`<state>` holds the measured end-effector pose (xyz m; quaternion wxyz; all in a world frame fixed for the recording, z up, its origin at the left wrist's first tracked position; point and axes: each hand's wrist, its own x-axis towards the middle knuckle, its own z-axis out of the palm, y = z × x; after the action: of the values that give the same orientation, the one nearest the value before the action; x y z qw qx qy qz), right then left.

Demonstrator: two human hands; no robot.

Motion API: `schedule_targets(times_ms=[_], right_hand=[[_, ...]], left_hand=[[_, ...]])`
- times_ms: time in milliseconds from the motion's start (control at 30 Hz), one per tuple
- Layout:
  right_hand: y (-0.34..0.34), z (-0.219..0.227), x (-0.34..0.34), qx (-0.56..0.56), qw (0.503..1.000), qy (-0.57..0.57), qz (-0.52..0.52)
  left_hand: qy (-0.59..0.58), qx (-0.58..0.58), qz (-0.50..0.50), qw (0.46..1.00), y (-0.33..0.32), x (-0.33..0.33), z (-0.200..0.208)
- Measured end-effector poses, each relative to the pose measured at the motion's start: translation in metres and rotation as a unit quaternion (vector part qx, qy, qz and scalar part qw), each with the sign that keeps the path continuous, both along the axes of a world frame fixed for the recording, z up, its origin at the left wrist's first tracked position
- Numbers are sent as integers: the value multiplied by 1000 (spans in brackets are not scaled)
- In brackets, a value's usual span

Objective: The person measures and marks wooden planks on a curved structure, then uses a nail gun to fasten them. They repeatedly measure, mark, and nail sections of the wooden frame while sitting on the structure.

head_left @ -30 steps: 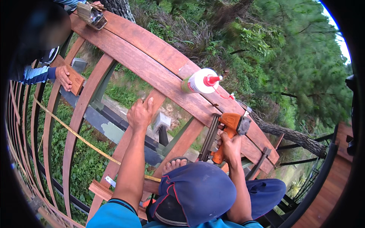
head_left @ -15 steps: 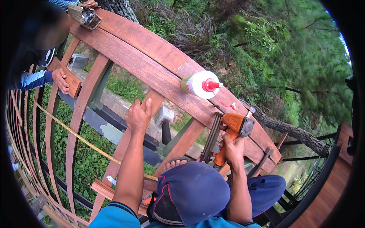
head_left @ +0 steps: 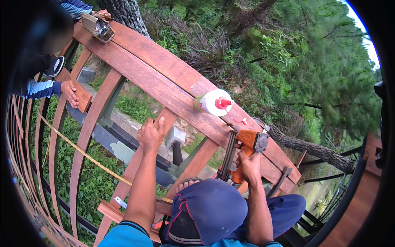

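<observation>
My right hand (head_left: 250, 164) is wrapped round the grip of an orange and black nail gun (head_left: 247, 139). The gun's body lies over the reddish-brown deck boards (head_left: 164, 88), and its dark magazine points back toward me; its nose tip is hidden. My left hand (head_left: 151, 133) is closed round a wooden crosspiece (head_left: 168, 117) at the inner edge of those boards, thumb on top. Between my hands and farther off, a white bottle (head_left: 216, 103) with a red nozzle cap stands on the boards, close to the gun.
At the left a person's hand (head_left: 70, 92) rests on a short board (head_left: 82, 96). A wooden box-like piece (head_left: 98, 27) sits at the far board end. A yellow measuring tape (head_left: 88, 156) crosses the slats, with open gaps over plants. A navy cap (head_left: 216, 210) covers the lower middle.
The whole view has shifted slightly, so the boards, bottle and gun appear a little lower. Both my hands keep their grips, and the gun stays beside the bottle.
</observation>
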<state>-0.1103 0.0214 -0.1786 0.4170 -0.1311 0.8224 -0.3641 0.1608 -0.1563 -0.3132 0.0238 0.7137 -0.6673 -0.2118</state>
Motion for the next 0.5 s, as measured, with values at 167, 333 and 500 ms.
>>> schedule_targets(times_ms=[167, 333, 500], right_hand=[[6, -8, -6, 48, 999, 13, 19], [4, -8, -3, 51, 998, 32, 37], [0, 5, 20, -63, 998, 21, 4]], left_hand=[[-1, -11, -10, 1000, 2, 0, -7], [-3, 17, -11, 1000, -1, -1, 2], [15, 13, -6, 1000, 1, 2, 5]])
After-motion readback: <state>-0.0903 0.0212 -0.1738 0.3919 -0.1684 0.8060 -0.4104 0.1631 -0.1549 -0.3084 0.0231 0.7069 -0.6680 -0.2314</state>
